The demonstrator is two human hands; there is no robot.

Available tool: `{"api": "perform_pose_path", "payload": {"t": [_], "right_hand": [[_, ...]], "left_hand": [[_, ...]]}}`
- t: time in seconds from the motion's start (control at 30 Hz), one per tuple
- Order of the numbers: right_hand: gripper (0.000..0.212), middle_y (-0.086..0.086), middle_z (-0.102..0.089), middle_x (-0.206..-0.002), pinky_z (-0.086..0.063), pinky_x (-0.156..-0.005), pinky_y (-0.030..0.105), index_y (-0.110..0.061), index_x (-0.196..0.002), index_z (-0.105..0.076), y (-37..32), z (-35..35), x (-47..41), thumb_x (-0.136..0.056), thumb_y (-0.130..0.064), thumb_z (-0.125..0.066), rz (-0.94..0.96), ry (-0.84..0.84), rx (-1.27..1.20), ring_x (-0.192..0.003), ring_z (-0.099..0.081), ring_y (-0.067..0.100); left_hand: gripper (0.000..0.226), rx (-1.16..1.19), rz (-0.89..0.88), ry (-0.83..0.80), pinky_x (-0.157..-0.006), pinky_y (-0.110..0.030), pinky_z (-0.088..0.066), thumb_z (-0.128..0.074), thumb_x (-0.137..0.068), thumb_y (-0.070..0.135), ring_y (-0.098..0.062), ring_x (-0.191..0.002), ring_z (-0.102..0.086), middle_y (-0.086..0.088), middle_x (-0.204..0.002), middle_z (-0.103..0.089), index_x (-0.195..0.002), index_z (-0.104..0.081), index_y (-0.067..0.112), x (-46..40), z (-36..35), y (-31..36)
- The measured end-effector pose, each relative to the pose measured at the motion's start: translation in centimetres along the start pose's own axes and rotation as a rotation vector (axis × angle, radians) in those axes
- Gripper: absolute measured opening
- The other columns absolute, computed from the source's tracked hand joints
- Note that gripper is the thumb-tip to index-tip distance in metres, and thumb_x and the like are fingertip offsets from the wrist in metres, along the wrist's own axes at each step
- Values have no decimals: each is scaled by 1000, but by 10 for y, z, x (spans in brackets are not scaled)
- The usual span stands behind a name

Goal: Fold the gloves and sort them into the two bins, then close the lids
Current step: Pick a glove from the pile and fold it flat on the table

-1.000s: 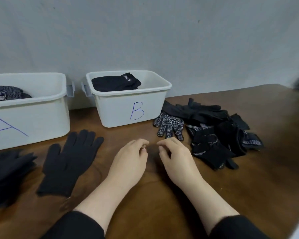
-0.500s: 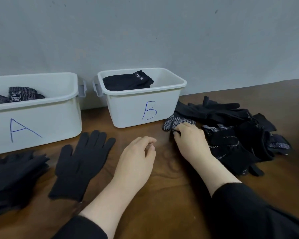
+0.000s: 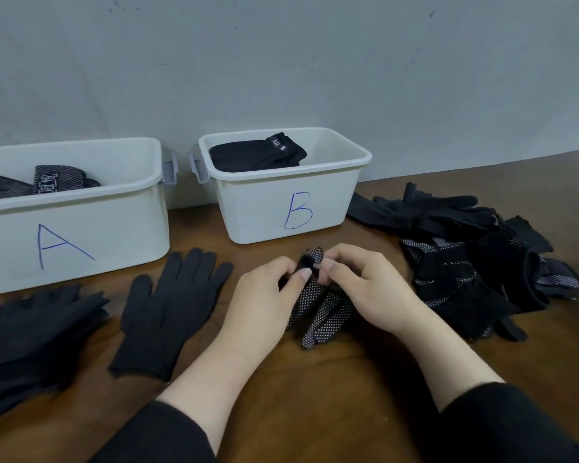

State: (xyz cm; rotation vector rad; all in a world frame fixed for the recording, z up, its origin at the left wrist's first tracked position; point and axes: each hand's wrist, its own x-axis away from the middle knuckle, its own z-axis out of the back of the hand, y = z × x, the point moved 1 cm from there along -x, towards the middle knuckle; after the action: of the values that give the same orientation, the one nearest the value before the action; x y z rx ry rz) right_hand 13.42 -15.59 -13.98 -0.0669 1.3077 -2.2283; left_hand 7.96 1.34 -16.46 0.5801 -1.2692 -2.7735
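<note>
I have a dotted glove (image 3: pixel 318 305) in front of me, near the middle of the surface (image 3: pixel 315 396), just before bin B (image 3: pixel 291 208). My left hand (image 3: pixel 261 302) and right hand (image 3: pixel 368 289) both pinch it at its far end, fingers (image 3: pixel 301 274) curled in close on the cloth; the rest of it lies crumpled between my wrists.

I judge the task well short of half done. Bin A (image 3: pixel 81 235) holds a few patterned folded gloves, bin B one plain black bundle. Left to fold: this glove, the plain glove (image 3: pixel 168 312) lying flat before bin A, a stack (image 3: pixel 30 335) at the left edge, and the tangled pile (image 3: pixel 465 262) toward the right edge. Both bins stand open; I see no lids anywhere.

For room, the near strip of the surface under my forearms is bare wood, good for folding flat. The bins sit along the far edge by the wall, close together, with only a narrow gap between their handles. The pile lies just beside my right hand, so a wide sweep there could drag it.
</note>
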Motion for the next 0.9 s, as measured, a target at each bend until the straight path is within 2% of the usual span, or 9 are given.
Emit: {"api": "perform_pose_path", "payload": {"t": [0.1,0.27,0.4,0.5,0.6,0.7,0.73,0.8,0.9], "right_hand": [[30,-16,-74,-101,-51,-91,27,-30,-103,-71,14,10,-2,-103,-10,-49,-9,-44,49,-97,-67,11],[59,-34,-56,-132,-33,-107,9,-45,-132,-59,27,17,-1,-90,-5,-66,-58,-317,257,-123,-48,-17],[36,-27,-61,-130,-35,-113,19,-35,-122,-69,33,12,-3,-90,-21,-75,7,-270,206,-124,-52,-11],[22,-16,-72,-115,-46,-107,33,-25,-112,-75,27,10,-1,-96,-12,-67,41,-158,78,-112,-65,2],[15,0,-77,-98,-52,-91,50,-21,-99,-76,11,8,3,-99,-13,-63,53,-1,-117,-95,-70,30],[21,12,-76,-87,-54,-70,47,-10,-91,-75,-4,-3,3,-98,-27,-66,-116,98,-362,-79,-70,37],[28,13,-75,-80,-51,-64,43,-8,-87,-73,-4,-8,2,-97,-33,-67,-201,77,-314,-71,-69,31],[34,1,-71,-72,-46,-62,32,-12,-84,-72,2,-12,2,-93,-45,-69,-287,10,42,-66,-63,14],[34,-10,-66,-101,-44,-76,27,-26,-117,-67,7,-7,2,-90,-46,-71,-287,89,364,-94,-60,11]], "left_hand": [[40,121,68,68,-52,-21,-29,-58,-98,36,-7,-55,-35,2,-57,-40,-68,-46,12,-2,7,0],[40,266,140,66,-60,-37,-43,-56,-98,41,-19,-65,-52,-17,-75,-60,-78,-59,6,-3,11,-2],[40,300,162,67,-63,-35,-43,-56,-99,41,-13,-66,-53,-14,-75,-61,-76,-59,8,-1,13,-1],[37,354,159,83,-64,-33,-42,-56,-99,38,-7,-66,-52,-10,-73,-62,-77,-61,9,0,17,5],[38,431,151,130,-65,-31,-41,-58,-99,38,-8,-67,-52,-4,-68,-58,-75,-59,8,-1,30,15],[39,561,296,153,-77,-33,-46,-61,-97,42,-14,-79,-58,-3,-79,-63,-83,-65,6,-21,50,17],[31,575,365,154,-86,-36,-53,-60,-97,41,-13,-88,-63,1,-88,-69,-94,-71,12,-28,55,15],[27,451,404,195,-97,-38,-53,-55,-100,39,-11,-104,-65,9,-110,-71,-120,-67,27,-34,60,9],[34,72,237,280,-85,-13,-44,-50,-102,38,2,-102,-58,16,-120,-61,-134,-57,30,-14,57,5]]}}
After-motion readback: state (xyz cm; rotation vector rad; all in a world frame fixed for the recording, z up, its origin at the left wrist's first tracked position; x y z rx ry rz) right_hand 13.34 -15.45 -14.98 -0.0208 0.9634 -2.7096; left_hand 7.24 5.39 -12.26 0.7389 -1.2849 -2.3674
